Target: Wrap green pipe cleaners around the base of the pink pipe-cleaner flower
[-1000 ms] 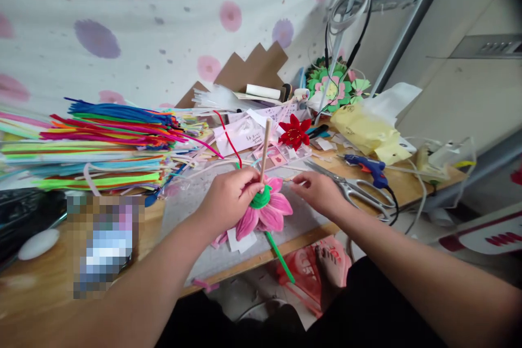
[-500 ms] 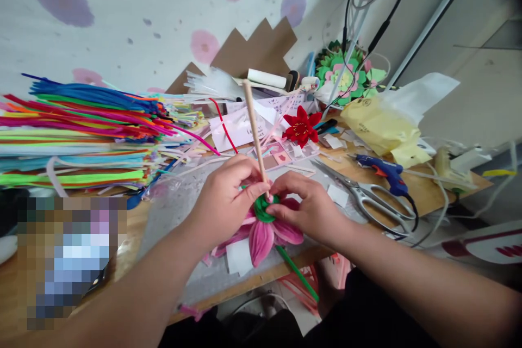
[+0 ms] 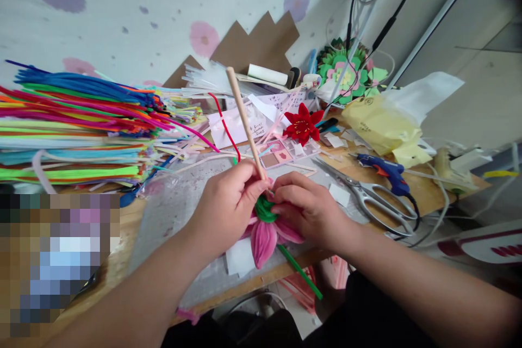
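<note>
Most of your surface (image 3: pixel 426 191) toward 9 o'clock keeps stacked pipe cleaners (image 3: pixel 81 130) within reach. At centre your left hand (image 3: pixel 224 209) and right hand (image 3: pixel 310 209) meet over the pink flower (image 3: pixel 265 236). The left grip clamps the wooden stick (image 3: pixel 244 119), tilted toward 11 o'clock, and the right grip pinches the green coil (image 3: pixel 265 209), seemingly holding it tight.

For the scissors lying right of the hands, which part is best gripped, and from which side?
The scissors lie flat, blades shut and pointing back-left, handle loops toward the near right edge. Probably best gripped by the loops, coming from the right; the blue glue gun's cord runs close beside them.
</note>
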`<action>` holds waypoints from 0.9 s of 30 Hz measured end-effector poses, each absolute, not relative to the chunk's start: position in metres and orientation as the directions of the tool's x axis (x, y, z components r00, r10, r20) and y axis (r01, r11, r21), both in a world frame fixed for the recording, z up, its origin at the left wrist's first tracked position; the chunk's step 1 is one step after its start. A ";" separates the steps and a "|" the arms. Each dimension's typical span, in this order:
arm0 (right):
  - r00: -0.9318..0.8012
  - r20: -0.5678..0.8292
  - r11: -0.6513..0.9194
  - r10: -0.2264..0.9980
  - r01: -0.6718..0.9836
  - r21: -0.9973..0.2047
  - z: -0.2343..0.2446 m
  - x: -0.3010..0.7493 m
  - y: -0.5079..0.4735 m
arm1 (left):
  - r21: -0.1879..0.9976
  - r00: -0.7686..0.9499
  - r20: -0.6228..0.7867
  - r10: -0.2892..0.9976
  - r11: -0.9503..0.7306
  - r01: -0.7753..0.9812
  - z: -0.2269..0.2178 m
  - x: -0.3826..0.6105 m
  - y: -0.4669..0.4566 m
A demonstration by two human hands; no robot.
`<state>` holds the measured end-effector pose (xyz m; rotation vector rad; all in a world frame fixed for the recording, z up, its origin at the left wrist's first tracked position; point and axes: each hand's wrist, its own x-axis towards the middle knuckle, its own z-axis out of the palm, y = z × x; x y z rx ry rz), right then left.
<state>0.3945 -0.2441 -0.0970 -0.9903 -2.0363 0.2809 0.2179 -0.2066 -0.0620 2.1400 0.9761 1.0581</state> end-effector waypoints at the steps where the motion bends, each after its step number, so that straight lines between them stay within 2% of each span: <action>1: -0.339 0.597 0.670 0.728 0.539 -0.511 -0.097 0.394 -0.244 | 0.713 0.416 0.434 0.799 -0.587 0.382 -0.063 0.218 -0.207; 10: -0.348 0.586 0.665 0.731 0.554 -0.500 -0.098 0.394 -0.244 | 0.700 0.375 0.505 0.778 -0.623 0.350 -0.062 0.218 -0.209; 14: -0.316 0.602 0.650 0.734 0.584 -0.486 -0.083 0.410 -0.248 | 0.726 0.356 0.484 0.799 -0.594 0.347 -0.061 0.216 -0.208; 16: -0.153 0.580 0.490 0.800 0.725 -0.484 -0.074 0.441 -0.254 | 0.745 0.354 0.466 0.811 -0.576 0.337 -0.061 0.216 -0.208; 17: 0.020 0.566 0.328 0.824 0.798 -0.506 -0.071 0.463 -0.259 | 0.752 0.356 0.458 0.814 -0.569 0.332 -0.061 0.215 -0.208; 18: 0.212 0.493 0.096 0.844 0.845 -0.527 -0.070 0.487 -0.264 | 0.758 0.363 0.450 0.816 -0.564 0.329 -0.060 0.215 -0.209; 19: 0.366 0.380 -0.150 0.849 0.858 -0.492 -0.070 0.512 -0.270 | 0.760 0.369 0.443 0.817 -0.561 0.328 -0.059 0.215 -0.210; 20: 0.494 0.251 -0.373 0.833 0.835 -0.405 -0.071 0.536 -0.277 | 0.758 0.372 0.443 0.816 -0.562 0.330 -0.058 0.214 -0.211; 22: 0.587 0.207 -0.502 0.783 0.793 -0.346 -0.078 0.576 -0.288 | 0.738 0.362 0.469 0.806 -0.582 0.341 -0.057 0.212 -0.212; 27: 0.658 0.109 -0.569 0.745 0.712 -0.412 -0.102 0.610 -0.289 | 0.718 0.248 0.577 0.778 -0.628 0.301 -0.059 0.206 -0.210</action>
